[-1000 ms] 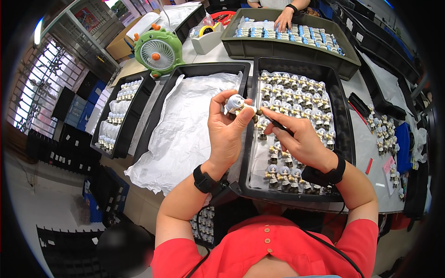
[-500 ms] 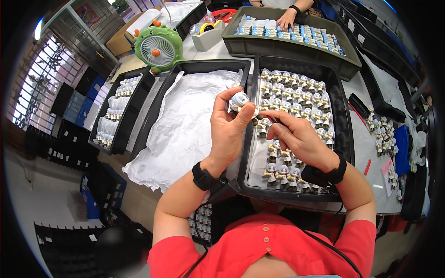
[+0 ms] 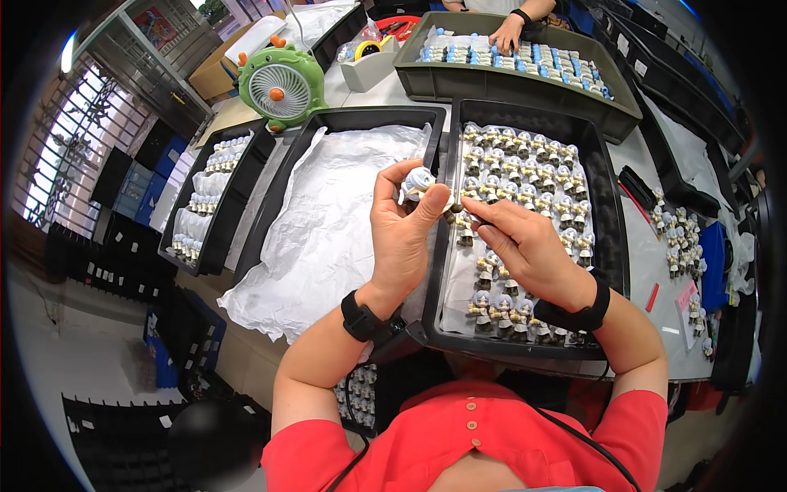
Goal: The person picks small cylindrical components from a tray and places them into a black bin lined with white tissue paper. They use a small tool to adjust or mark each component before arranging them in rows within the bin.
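My left hand point(image 3: 397, 238) is closed around a small figurine point(image 3: 419, 180) with pale blue-white hair, its head between thumb and fingers. The figurine is tilted, feet toward the right. At those feet are the pinched fingertips of my right hand point(image 3: 531, 250); whatever they hold is too small and covered to make out. Beneath my right hand lies a black tray point(image 3: 533, 351) with rows of similar figurines point(image 3: 502, 312) on white lining. Left of it stands another black tray point(image 3: 275, 193), lined with crumpled white paper point(image 3: 336, 205).
A narrower black tray of figurines point(image 3: 217, 258) stands at the left, behind it a green animal-shaped fan point(image 3: 279, 86). Across the table, another person's hand point(image 3: 508, 34) reaches into a grey-green bin point(image 3: 492, 88). Loose figurines point(image 3: 680, 242) and a red stick point(image 3: 652, 297) lie at the right.
My right fingertips have shifted slightly at the figurine's feet, and the dark reddish thin thing seen there before is now hidden. The figurine stays in my left hand, dipped slightly.
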The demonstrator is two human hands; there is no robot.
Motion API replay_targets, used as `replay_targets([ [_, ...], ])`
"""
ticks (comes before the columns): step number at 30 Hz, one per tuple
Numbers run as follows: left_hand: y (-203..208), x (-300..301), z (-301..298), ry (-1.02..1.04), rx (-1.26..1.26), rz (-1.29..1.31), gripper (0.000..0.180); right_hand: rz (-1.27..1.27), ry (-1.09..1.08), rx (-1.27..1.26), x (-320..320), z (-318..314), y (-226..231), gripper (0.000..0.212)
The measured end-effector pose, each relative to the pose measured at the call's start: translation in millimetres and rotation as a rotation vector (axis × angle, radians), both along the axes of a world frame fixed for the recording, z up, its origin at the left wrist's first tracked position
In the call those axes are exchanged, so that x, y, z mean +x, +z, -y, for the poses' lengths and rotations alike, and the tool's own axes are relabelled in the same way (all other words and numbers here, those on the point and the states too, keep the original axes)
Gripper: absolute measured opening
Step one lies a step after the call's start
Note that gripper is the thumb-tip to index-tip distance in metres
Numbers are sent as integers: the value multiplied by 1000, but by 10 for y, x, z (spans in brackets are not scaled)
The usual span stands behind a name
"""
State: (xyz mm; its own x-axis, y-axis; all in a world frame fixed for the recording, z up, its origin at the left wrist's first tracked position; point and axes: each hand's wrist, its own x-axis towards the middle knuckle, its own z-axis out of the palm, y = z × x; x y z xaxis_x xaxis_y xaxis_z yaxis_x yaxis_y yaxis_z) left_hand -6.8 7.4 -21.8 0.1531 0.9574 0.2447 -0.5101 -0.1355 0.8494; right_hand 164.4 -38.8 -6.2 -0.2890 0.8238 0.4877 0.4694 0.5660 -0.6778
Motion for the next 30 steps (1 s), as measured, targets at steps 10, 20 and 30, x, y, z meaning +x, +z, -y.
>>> replay_targets([
  [10, 46, 14, 28, -1, -42, 6, 46, 17, -19, 25, -2, -2, -18, 32],
  [20, 29, 12, 18, -15, -35, 7, 46, 44, -28, 17, 10, 1, 18, 33],
  [30, 21, 8, 4, -23, 7, -12, 43, -33, -13, -58, 15, -10, -6, 29],
])
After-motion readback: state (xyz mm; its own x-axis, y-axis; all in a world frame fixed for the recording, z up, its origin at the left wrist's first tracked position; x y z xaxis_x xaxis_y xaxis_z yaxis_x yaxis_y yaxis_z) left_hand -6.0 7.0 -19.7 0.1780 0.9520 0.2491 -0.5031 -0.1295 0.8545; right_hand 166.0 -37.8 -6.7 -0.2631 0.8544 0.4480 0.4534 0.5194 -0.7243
